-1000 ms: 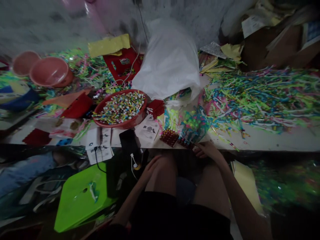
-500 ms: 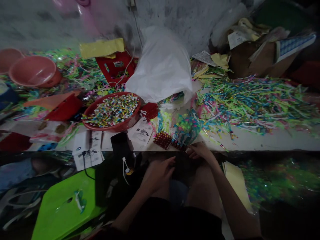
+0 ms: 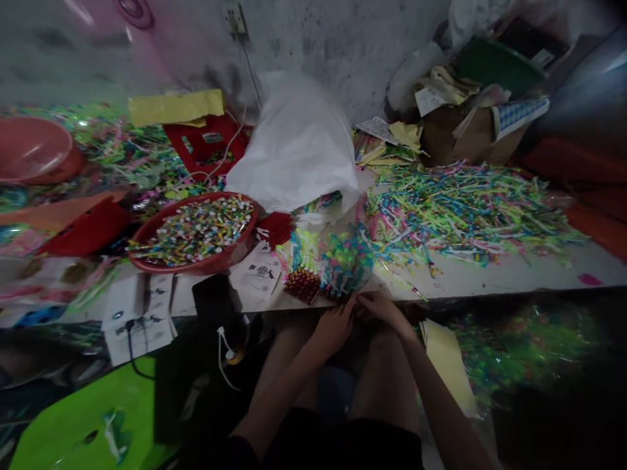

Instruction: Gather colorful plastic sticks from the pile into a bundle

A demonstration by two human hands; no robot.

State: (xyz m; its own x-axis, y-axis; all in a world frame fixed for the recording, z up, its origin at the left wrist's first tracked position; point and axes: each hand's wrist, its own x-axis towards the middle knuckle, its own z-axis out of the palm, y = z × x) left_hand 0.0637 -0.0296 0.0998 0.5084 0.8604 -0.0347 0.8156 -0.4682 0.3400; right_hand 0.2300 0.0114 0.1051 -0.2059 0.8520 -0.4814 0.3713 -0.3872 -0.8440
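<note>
Both my hands meet at the near edge of the white table (image 3: 490,277), below a bundle of coloured strips (image 3: 343,258) and a small red studded block (image 3: 302,284). My left hand (image 3: 333,326) has its fingers curled with the tips up against the bundle's base. My right hand (image 3: 379,308) lies beside it, fingers bent toward the same spot. What the fingers pinch is too dark and small to make out. My bare knees show below the hands.
A red bowl (image 3: 193,230) full of small coloured pieces stands left of the bundle. Behind are a white plastic bag (image 3: 298,147), a wide heap of neon strips (image 3: 465,209) and cardboard boxes (image 3: 470,134). A black phone (image 3: 213,297), cable and green stool (image 3: 88,431) sit at the left.
My left hand has risen from my knee to the table edge and joined my right hand at the bundle. The view has swung to the right.
</note>
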